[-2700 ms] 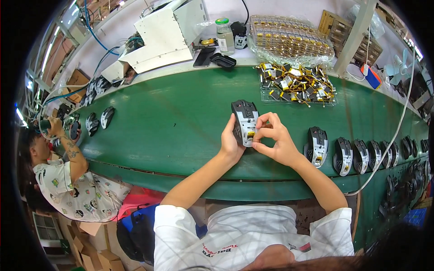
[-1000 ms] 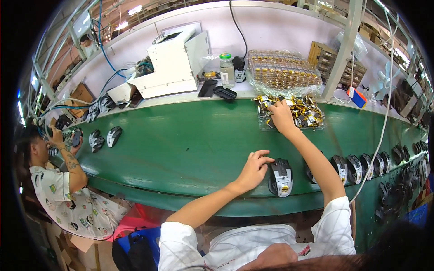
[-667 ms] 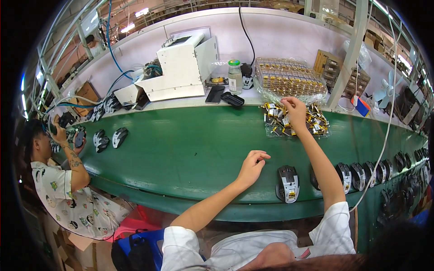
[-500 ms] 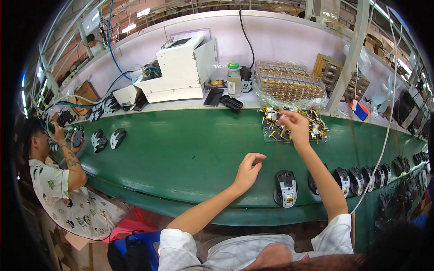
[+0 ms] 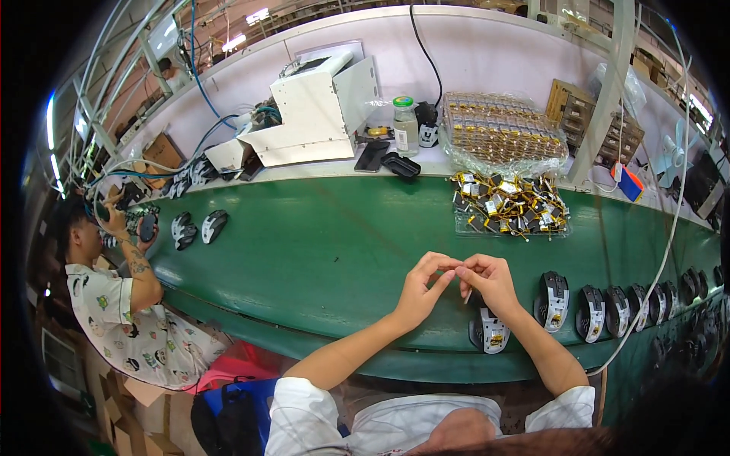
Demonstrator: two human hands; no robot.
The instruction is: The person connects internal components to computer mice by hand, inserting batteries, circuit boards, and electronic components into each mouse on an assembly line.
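Both hands were raised together over the green bench (image 5: pixel 319 251), near its front edge. The left hand (image 5: pixel 420 292) and right hand (image 5: pixel 490 280) met fingertip to fingertip, pinched on one small part (image 5: pixel 458 271); it was too small to identify, though a thin pale lead hung from it at 6 o'clock.

Directly below the right hand, at 6 o'clock, one opened computer mouse (image 5: pixel 488 333) lay on the bench: dark shell, pale interior exposed, untouched by either hand. At 3 o'clock from it a row of further mice (image 5: pixel 601 311) ran along the bench; at least five could be counted before the row blurred toward the rim.

At 12 o'clock from the hands, one clear tray of small yellow-and-black parts (image 5: pixel 508 207) sat on the bench, well apart from them. Behind it stood one wrapped stack of similar parts (image 5: pixel 498 137), one green-capped bottle (image 5: pixel 405 125) and one white machine housing (image 5: pixel 319 110).

At 9 o'clock, one co-worker (image 5: pixel 122 304) sat at the bench holding a dark mouse, with three more mice (image 5: pixel 196 226) lying just beside that person's hands.
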